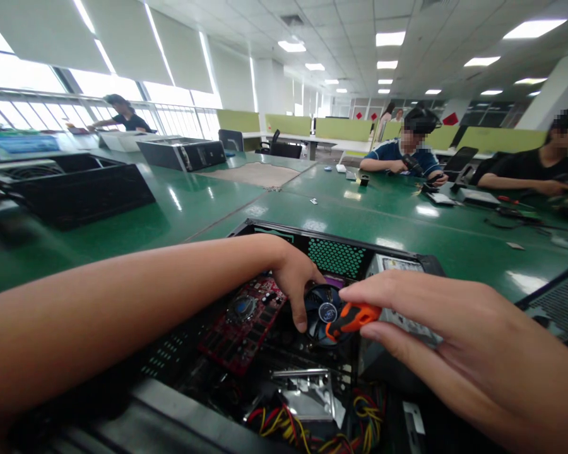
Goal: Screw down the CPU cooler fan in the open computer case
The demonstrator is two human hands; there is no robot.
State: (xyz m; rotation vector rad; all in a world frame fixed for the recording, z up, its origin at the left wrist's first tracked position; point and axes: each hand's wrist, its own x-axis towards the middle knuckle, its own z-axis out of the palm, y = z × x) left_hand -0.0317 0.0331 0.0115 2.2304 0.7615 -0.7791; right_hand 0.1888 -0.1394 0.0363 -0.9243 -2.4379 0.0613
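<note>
The orange-handled screwdriver is pinched in the right hand; the CPU cooler fan is steadied by the left hand's loosely curled fingers. Tip slippage could damage the red expansion card.

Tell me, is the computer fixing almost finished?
Not yet, it seems. Done: the computer case lies open, side off. In hand: the right hand holds an orange-handled screwdriver at the cooler fan, and the left hand steadies the fan. Left: the fan, the red card and the coloured wires all sit inside.
</note>
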